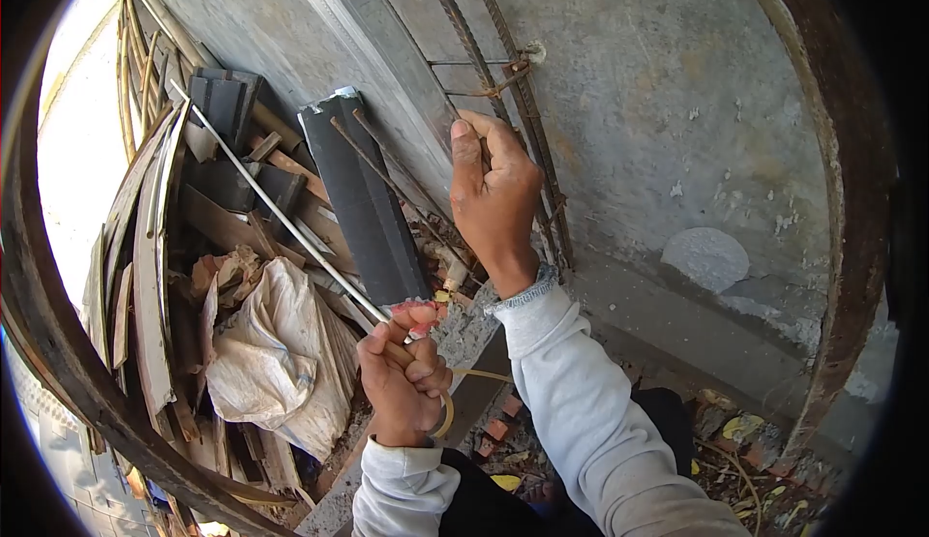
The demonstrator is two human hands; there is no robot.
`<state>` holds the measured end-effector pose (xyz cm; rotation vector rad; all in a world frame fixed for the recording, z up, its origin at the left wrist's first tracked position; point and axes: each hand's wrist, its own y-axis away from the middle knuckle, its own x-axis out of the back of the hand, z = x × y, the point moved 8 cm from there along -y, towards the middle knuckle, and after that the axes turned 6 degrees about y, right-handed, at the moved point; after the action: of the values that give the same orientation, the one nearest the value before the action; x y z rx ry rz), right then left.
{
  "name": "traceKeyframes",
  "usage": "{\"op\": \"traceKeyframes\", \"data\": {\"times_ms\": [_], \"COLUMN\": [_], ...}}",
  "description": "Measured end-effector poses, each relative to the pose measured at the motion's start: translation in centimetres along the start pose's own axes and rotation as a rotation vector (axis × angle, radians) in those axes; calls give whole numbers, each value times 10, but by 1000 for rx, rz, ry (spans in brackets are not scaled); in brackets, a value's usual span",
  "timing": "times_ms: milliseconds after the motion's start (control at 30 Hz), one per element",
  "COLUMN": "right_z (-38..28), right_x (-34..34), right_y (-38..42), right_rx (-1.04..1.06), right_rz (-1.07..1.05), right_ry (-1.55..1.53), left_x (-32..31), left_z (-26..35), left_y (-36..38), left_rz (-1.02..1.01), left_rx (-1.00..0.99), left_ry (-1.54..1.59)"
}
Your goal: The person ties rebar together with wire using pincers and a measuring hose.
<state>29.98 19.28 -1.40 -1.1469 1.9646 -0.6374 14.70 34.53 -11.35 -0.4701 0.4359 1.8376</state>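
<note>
Left hand (402, 372) sits closest to the lens, fingers wrapped tight round a wooden-handled tool (426, 387) with a yellowish loop curling under the fist. Right hand (494, 193) is up higher, fingers curled round the rebar (527, 111), two rusty ribbed bars running side by side up the grey concrete wall (658, 92), tied with one thin wire near the top. Off by the wall's lower left edge: one white sack (276, 343), one dark panel (363, 198), a heap of planks.
</note>
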Motion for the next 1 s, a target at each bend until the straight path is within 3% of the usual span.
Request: {"op": "traceKeyframes", "data": {"times_ms": [167, 267, 467, 767, 1000], "right_z": [1, -1, 3, -7, -11], "right_x": [-1, 9, 13, 8, 11], "right_y": [-4, -2, 3, -12, -10], "right_rx": [-122, -212, -215, -194, 32], "right_rz": [-87, -244, -75, -153, -34], "right_ry": [0, 68, -77, -1, 41], "left_x": [1, 0, -4, -2, -4], "left_z": [1, 1, -1, -2, -6], "left_y": [0, 2, 2, 1, -1], "left_rz": [-16, -14, -21, 4, 29], "left_rx": [-12, -15, -28, -38, -26], "left_ry": [1, -1, -9, -30, -38]}}
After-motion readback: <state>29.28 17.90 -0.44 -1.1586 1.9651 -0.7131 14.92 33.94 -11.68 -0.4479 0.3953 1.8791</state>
